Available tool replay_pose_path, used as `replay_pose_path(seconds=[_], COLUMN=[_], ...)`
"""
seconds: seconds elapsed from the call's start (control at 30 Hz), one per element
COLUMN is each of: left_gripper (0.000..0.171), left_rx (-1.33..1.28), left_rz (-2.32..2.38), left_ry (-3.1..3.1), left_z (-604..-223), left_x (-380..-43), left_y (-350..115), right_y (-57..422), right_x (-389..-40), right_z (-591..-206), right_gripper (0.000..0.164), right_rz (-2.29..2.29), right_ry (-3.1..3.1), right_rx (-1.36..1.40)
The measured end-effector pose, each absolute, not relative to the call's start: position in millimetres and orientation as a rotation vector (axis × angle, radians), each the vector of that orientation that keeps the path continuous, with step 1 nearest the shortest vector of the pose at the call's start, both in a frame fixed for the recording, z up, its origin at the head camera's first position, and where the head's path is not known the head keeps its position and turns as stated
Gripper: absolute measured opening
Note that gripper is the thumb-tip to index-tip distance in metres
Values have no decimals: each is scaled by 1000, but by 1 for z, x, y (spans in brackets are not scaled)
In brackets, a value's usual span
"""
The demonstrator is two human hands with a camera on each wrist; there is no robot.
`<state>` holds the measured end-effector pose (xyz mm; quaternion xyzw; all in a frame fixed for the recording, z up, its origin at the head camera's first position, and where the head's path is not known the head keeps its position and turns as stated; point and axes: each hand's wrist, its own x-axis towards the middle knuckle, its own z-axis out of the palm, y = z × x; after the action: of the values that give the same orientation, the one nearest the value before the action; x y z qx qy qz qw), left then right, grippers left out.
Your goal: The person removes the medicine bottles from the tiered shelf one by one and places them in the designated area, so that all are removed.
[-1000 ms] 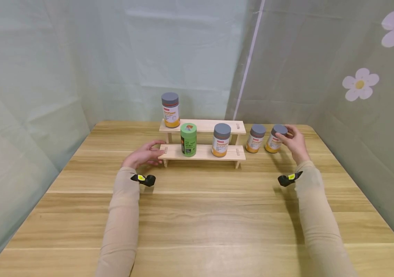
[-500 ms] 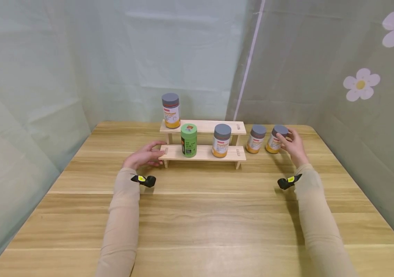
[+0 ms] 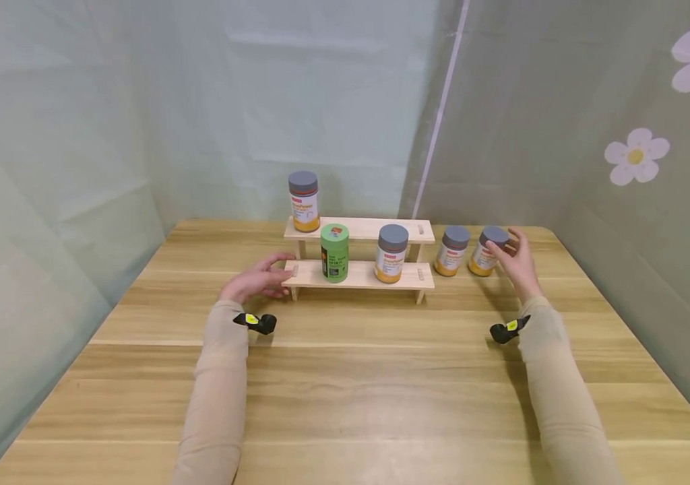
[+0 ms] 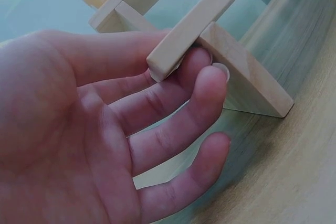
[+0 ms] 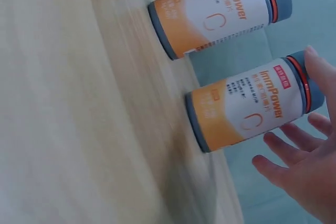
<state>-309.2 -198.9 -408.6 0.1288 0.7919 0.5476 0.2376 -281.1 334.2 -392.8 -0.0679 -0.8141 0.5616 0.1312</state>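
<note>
A two-step wooden shelf (image 3: 360, 275) stands at the back of the table. My left hand (image 3: 257, 279) grips the left end of its lower step, with fingers (image 4: 202, 95) curled beneath the board. A green jar (image 3: 335, 253) and a grey-lidded supplement bottle (image 3: 391, 254) stand on that step. Another such bottle (image 3: 304, 202) is at the left of the upper step. Right of the shelf, my right hand (image 3: 517, 263) holds the outer of two more supplement bottles (image 5: 247, 103) around its lid, thumb on the near side. That bottle stands upright on the table.
The inner supplement bottle (image 3: 452, 250) stands between the held one and the shelf, close to both. A pale curtain (image 3: 333, 87) hangs behind and along both sides of the wooden table (image 3: 381, 391).
The head view has shifted slightly, so everything appears a little lower and further right. Both hands keep their places on the shelf and the bottle.
</note>
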Motion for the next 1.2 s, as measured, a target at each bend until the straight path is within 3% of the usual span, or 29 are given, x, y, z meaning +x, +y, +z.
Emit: replay_pose_path(seconds=[0.47,1.2], left_gripper=[60,58], left_rx=[334,344], left_rz=[1534,1512], left_ry=[2136,2157], left_z=[-407,-408], left_x=[-309,-309], left_y=[-199,-199], right_y=[335,297], right_x=[-279,-288], right_z=[-366,-324], right_gripper=[71,67], right_rz=[1546,1448], right_ry=[-2302,-2343], right_rx=[-129,-113])
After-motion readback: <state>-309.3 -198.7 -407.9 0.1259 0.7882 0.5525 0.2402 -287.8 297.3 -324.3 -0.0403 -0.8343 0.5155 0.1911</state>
